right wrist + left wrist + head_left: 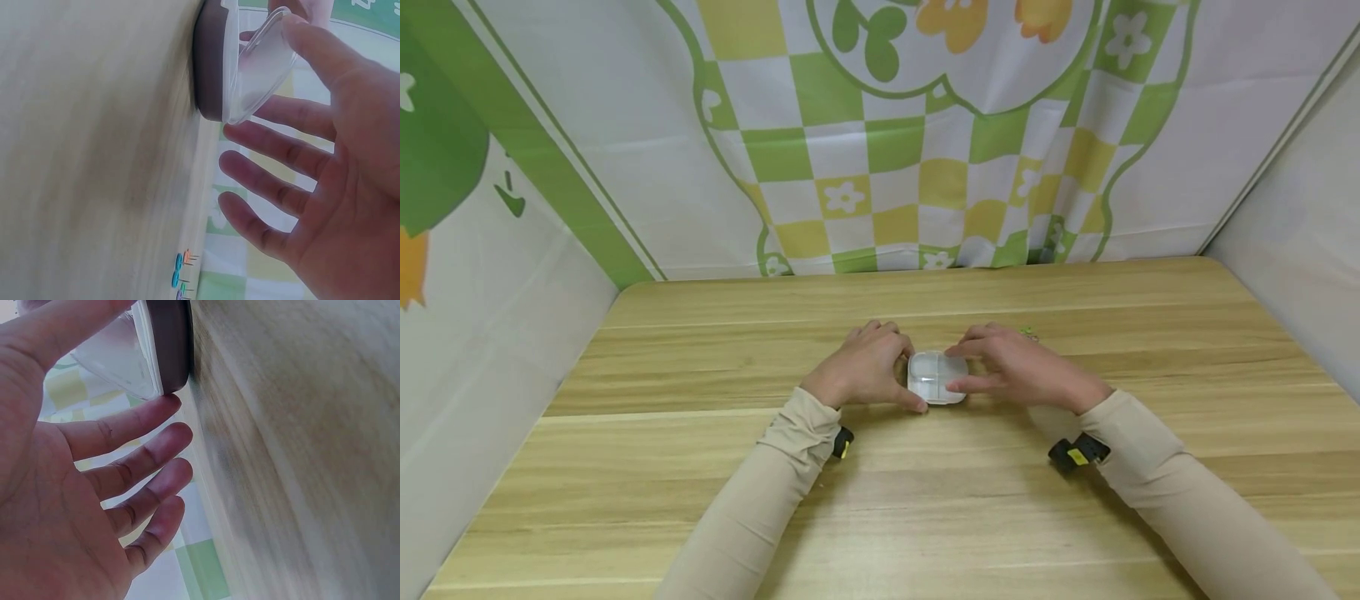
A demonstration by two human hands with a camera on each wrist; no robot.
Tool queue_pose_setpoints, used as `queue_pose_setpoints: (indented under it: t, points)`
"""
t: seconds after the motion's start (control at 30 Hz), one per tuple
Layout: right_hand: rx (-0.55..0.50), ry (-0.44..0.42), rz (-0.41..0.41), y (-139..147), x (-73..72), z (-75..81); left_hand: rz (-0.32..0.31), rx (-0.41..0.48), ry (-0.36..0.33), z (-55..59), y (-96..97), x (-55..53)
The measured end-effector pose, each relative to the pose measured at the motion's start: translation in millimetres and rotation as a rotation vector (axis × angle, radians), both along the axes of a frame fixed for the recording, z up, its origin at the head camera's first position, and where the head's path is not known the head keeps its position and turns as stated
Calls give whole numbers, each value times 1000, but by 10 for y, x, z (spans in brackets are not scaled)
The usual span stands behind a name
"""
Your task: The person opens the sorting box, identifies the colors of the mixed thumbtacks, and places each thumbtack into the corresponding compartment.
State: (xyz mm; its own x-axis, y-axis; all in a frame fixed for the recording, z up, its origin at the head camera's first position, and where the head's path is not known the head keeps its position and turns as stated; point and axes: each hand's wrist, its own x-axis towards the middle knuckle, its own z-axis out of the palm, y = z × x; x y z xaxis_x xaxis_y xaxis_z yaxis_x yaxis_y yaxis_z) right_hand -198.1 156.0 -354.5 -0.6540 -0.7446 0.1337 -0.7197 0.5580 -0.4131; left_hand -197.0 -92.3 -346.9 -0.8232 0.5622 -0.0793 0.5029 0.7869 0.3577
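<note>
On a wooden table (940,517) by checkered cloth (895,146), left hand (872,367) grips box (172,350), right hand (1018,367) its lid (265,72).

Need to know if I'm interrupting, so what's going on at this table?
A person is working with a small box on the wooden table. The left hand holds it between thumb and index finger, while the right hand has its thumb at the edge of the clear lid. That lid is tilted up from the dark base; whether the right hand grips it is unclear. Some coloured pins lie beyond the right hand.
</note>
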Motion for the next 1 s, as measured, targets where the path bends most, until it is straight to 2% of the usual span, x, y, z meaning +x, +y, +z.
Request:
queue_pose_setpoints:
  t: [0.23, 0.67, 1.0]
  points:
    - [-48, -78, -13, 19, -8, 6, 4, -3, 1, -5, -4, -3]
    - [-61, -153, -64, 37, -15, 33, 2, -2, 7, -1, -1, -3]
    - [-113, -189, -105, 33, -39, 11, 4, 2, 9, -7, 4, -7]
